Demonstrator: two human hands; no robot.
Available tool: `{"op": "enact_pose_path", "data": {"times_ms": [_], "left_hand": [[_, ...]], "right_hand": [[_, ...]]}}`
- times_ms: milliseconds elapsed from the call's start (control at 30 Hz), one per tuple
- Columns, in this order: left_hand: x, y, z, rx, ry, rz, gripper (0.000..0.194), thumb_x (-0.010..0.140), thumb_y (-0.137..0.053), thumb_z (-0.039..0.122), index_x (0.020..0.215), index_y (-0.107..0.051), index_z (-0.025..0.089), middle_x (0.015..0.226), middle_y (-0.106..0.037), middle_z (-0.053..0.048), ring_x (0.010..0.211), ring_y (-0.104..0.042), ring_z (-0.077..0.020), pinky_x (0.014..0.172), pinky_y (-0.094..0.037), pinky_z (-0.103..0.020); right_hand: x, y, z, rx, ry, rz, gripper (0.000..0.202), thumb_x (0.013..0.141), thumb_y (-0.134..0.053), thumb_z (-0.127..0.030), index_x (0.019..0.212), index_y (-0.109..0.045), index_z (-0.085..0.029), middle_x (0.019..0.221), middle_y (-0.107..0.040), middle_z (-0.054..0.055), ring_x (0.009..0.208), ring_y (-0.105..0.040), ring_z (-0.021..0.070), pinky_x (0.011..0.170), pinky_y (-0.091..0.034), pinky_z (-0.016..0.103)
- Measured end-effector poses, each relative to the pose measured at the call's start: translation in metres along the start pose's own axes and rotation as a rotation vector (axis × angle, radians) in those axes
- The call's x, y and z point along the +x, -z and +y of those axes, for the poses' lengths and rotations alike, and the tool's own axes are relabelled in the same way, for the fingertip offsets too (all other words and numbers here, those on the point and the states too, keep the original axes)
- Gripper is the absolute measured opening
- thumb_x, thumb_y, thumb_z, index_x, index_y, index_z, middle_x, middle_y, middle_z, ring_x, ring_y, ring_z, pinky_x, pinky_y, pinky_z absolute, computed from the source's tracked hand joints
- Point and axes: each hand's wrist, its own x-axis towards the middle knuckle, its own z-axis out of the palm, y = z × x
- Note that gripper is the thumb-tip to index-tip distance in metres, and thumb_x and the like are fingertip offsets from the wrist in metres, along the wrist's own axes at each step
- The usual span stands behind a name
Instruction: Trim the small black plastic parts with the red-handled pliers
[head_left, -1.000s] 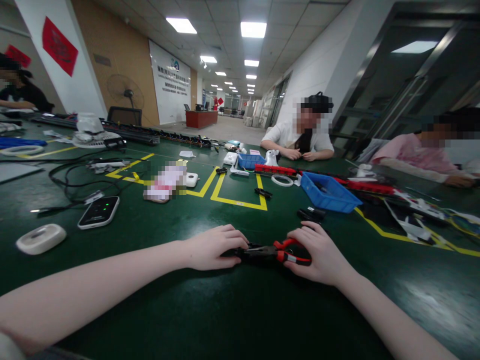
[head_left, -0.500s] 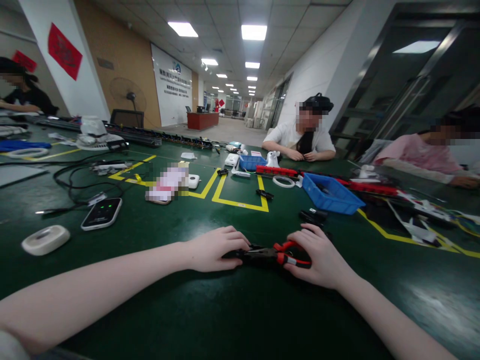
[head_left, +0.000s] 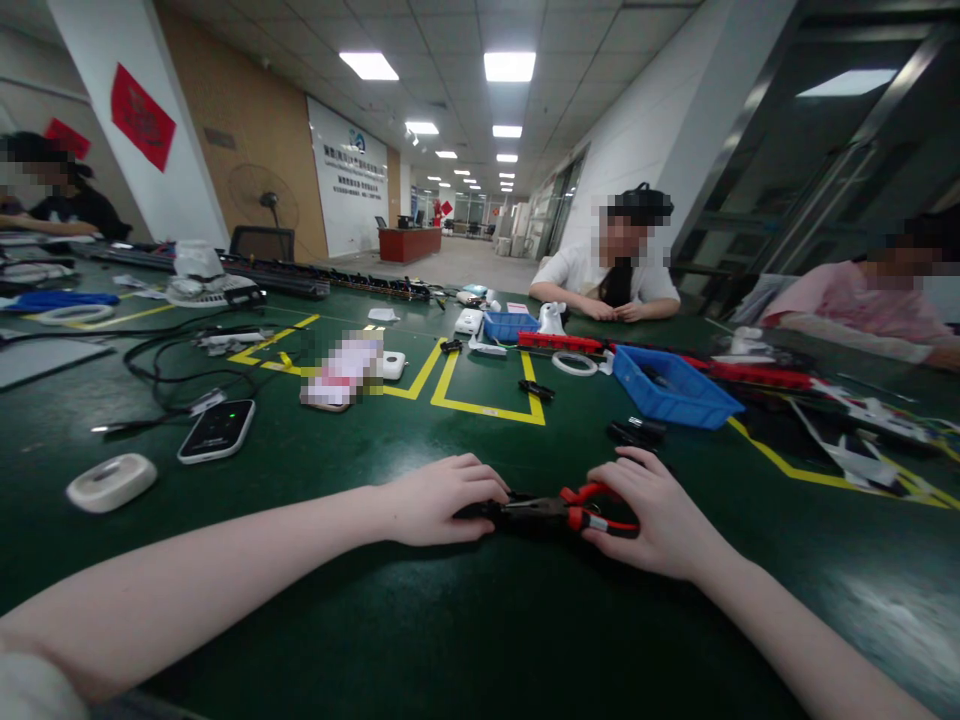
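At twelve o'clock, the left hand pinches a small black part above the green surface. Right of it, red-handled pliers point their nose toward nine o'clock, apparently meeting the part, though the contact is too dark to confirm. At one o'clock, the right hand wraps the spread handles. The step looks like plier work on the part; the next move calls for a steady left hand and a controlled right.
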Motion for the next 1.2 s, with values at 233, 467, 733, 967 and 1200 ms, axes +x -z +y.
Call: {"op": "enact_pose_path", "data": {"times_ms": [233, 467, 733, 967, 1200], "left_hand": [[0.0, -0.001, -0.001, 0.003, -0.009, 0.011, 0.025, 0.093, -0.065, 0.021, 0.118, -0.061, 0.018, 0.126, -0.065, -0.01, 0.114, -0.059, -0.0241, 0.099, -0.048, -0.036], [0.001, 0.004, -0.002, 0.015, -0.024, -0.008, 0.024, 0.096, -0.063, 0.024, 0.118, -0.061, 0.016, 0.128, -0.065, -0.011, 0.116, -0.058, -0.0246, 0.102, -0.047, -0.037], [0.002, 0.004, -0.001, 0.001, 0.002, -0.031, 0.023, 0.096, -0.062, 0.023, 0.118, -0.061, 0.017, 0.129, -0.064, -0.01, 0.117, -0.058, -0.0241, 0.104, -0.046, -0.037], [0.001, 0.004, -0.003, -0.003, 0.007, -0.031, 0.024, 0.096, -0.062, 0.024, 0.119, -0.061, 0.018, 0.129, -0.064, -0.011, 0.117, -0.058, -0.0252, 0.104, -0.046, -0.039], [0.001, 0.002, -0.005, 0.027, -0.024, -0.011, 0.024, 0.096, -0.062, 0.024, 0.118, -0.061, 0.015, 0.128, -0.065, -0.012, 0.116, -0.059, -0.025, 0.103, -0.046, -0.038]], "right_hand": [[0.0, -0.001, 0.002, -0.011, 0.01, 0.005, 0.036, 0.075, -0.072, -0.045, 0.101, -0.064, -0.021, 0.091, -0.074, 0.007, 0.085, -0.07, 0.0271, 0.103, -0.043, 0.058], [-0.003, -0.014, 0.016, -0.019, 0.047, 0.051, 0.041, 0.077, -0.071, -0.052, 0.106, -0.064, -0.024, 0.095, -0.074, 0.007, 0.092, -0.071, 0.0316, 0.103, -0.043, 0.061], [-0.005, -0.019, 0.021, 0.031, 0.003, 0.044, 0.042, 0.072, -0.072, -0.056, 0.102, -0.067, -0.026, 0.096, -0.075, 0.006, 0.101, -0.069, 0.0355, 0.103, -0.044, 0.059], [-0.006, -0.021, 0.022, 0.073, -0.031, 0.046, 0.045, 0.072, -0.072, -0.059, 0.103, -0.069, -0.027, 0.095, -0.076, 0.006, 0.098, -0.07, 0.0359, 0.106, -0.043, 0.06], [-0.004, -0.022, 0.018, 0.05, -0.003, 0.049, 0.044, 0.073, -0.072, -0.056, 0.105, -0.067, -0.026, 0.094, -0.075, 0.006, 0.092, -0.071, 0.0338, 0.105, -0.044, 0.06]]}}
